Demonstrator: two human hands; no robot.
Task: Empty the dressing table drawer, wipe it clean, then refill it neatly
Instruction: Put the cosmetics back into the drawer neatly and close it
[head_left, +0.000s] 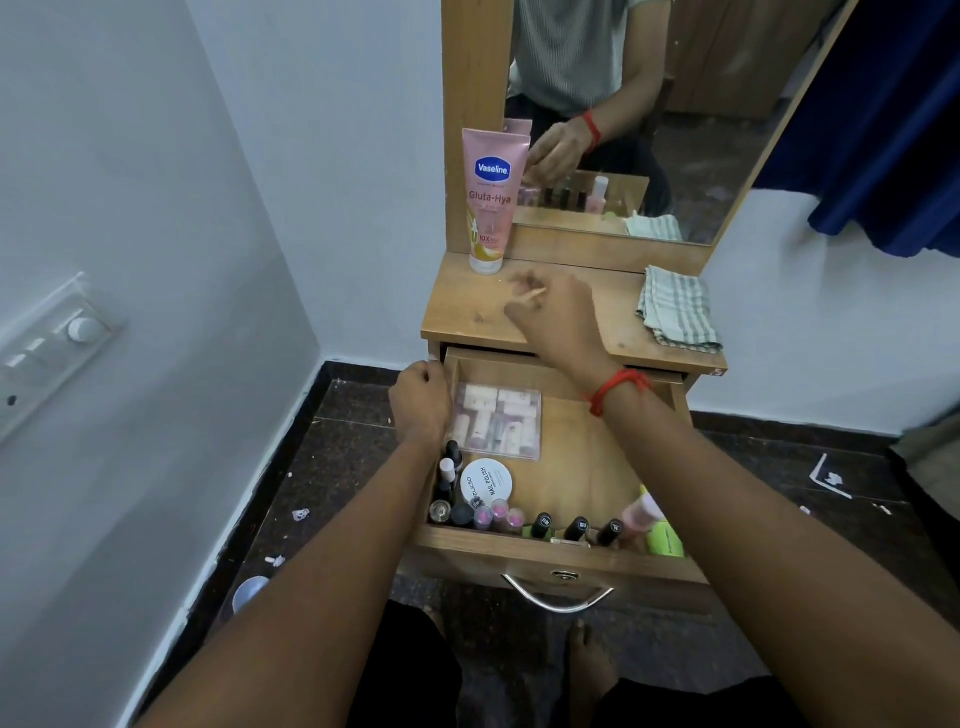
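Note:
The wooden drawer (587, 457) is pulled out below the dressing table top (467, 317). In it lie a clear box of small tubes (496, 421), a round white nail polish tub (485, 483), several nail polish bottles (540, 525) along the front and a pink bottle (641, 512) at the right. A pink Vaseline tube (491, 200) stands upright on the top. My left hand (421, 400) rests closed on the drawer's left wall. Blurred, my right hand (553, 309) hovers over the top just right of the tube, fingers apart, holding nothing I can see.
A folded striped cloth (678, 312) lies on the right of the table top. A mirror (649, 104) rises behind it. A white wall with a switch panel (47, 353) stands to the left. Dark floor with scraps (301, 514) surrounds the table. Blue fabric (893, 130) hangs at the right.

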